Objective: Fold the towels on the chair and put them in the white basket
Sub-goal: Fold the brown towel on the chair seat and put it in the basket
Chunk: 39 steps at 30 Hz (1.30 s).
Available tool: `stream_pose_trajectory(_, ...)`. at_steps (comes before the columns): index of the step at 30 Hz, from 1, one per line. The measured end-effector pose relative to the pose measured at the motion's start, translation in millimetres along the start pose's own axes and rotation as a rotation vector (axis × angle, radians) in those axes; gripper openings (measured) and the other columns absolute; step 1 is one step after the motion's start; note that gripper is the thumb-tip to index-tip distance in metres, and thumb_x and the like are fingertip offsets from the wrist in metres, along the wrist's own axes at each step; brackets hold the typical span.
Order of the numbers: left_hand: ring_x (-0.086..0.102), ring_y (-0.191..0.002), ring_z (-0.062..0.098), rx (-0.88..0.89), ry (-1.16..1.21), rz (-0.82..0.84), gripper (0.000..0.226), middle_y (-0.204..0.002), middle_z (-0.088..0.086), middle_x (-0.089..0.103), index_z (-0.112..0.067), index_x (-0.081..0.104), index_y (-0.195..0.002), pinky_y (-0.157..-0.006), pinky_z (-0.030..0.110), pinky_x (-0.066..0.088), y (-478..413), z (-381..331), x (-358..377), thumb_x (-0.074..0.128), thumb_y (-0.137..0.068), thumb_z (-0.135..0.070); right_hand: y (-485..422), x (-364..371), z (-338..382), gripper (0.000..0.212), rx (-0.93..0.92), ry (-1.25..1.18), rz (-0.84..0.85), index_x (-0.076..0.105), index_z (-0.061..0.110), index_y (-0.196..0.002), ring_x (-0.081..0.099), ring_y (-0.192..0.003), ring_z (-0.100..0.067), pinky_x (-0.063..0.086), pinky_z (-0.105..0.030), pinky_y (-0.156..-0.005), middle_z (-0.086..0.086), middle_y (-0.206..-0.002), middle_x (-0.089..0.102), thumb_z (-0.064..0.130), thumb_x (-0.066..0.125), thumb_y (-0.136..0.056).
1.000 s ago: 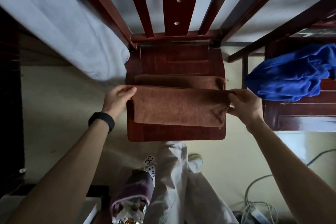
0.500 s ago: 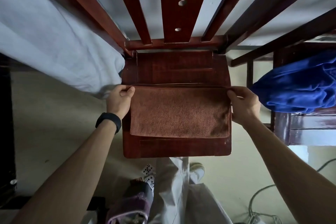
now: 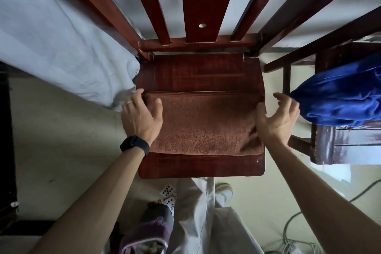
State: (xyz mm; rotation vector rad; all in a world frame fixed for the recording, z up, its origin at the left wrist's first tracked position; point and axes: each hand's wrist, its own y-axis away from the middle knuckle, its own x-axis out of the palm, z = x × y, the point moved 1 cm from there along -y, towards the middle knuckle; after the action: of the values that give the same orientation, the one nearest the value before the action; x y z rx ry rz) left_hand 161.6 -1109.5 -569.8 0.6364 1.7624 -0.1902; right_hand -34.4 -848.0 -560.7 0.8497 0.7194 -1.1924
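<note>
Two bare arms reach in from the bottom, with pale trousers and a shoe on the floor (image 3: pixel 61 150) between them. Left hand (image 3: pixel 142 117), black band on the wrist, lies flat on the left end of the brown towel (image 3: pixel 206 123), fingers spread loose and not pinching anything. Right hand (image 3: pixel 276 119) sits at the towel's right edge, fingers wide and curled up off the cloth, heel of the palm maybe touching it, can't tell. Towel's folded into a neat rectangle on the front half of the wooden chair (image 3: pixel 198 74) seat. Further right a crumpled blue towel (image 3: pixel 338 97) sits on a second chair (image 3: pixel 350 146), and white bedding (image 3: pixel 61 47) hangs at the left
</note>
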Motion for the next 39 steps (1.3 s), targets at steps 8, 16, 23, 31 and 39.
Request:
stream_pose_trajectory(8,0.007,-0.151,0.031,0.374,-0.254,0.137,0.072,-0.165,0.008,0.009,-0.026,0.023,-0.155,-0.118,0.06,0.005,44.1,1.6,41.4,0.042,-0.094,-0.058,36.2,35.1,0.2,0.069,-0.463,0.516,0.32,0.019,0.025,-0.158,-0.002,-0.154,-0.02,-0.003,-0.053,-0.123,0.0,-0.167,0.01,0.056,0.037,-0.099)
stream_pose_trajectory(16,-0.004,-0.15,0.038,0.328,-0.252,0.151,0.072,-0.165,0.001,-0.006,-0.041,0.012,-0.155,-0.119,0.06,0.003,31.8,16.5,52.4,0.03,-0.091,-0.07,20.0,41.2,-24.7,0.074,-0.448,0.498,0.371,0.008,0.04,-0.158,-0.013,-0.153,-0.021,0.0,-0.064,-0.119,0.001,-0.168,-0.004,0.071,0.029,-0.094)
stream_pose_trajectory(23,-0.006,-0.151,0.035,0.687,-0.427,0.243,0.071,-0.166,0.001,-0.002,-0.043,0.013,-0.154,-0.118,0.063,0.003,-13.0,-26.7,29.7,0.042,-0.091,-0.06,77.7,-5.5,-38.8,0.076,-0.222,0.484,0.406,0.018,0.045,-0.154,0.021,-0.147,-0.024,0.004,-0.063,-0.118,0.002,-0.158,0.024,0.08,0.027,-0.087)
stream_pose_trajectory(31,0.004,-0.151,0.029,0.773,-0.388,0.297,0.079,-0.165,0.0,-0.004,-0.046,0.027,-0.15,-0.119,0.058,0.004,21.9,-138.3,45.5,0.061,-0.084,-0.019,202.1,-19.2,-57.2,0.059,0.15,0.119,0.522,0.046,0.038,-0.144,0.055,-0.117,-0.022,0.039,-0.045,-0.105,0.002,-0.126,0.054,0.056,0.055,-0.089)
stream_pose_trajectory(39,0.048,-0.121,0.034,-0.32,0.283,0.123,0.048,-0.131,0.019,0.051,-0.009,0.057,-0.124,-0.101,0.041,0.04,168.6,-42.4,9.9,0.072,-0.079,-0.018,172.7,-22.6,-63.0,0.033,0.51,-0.152,0.504,0.051,0.015,-0.11,0.064,-0.1,-0.028,0.04,-0.029,-0.078,-0.006,-0.107,0.069,0.04,0.064,-0.092)
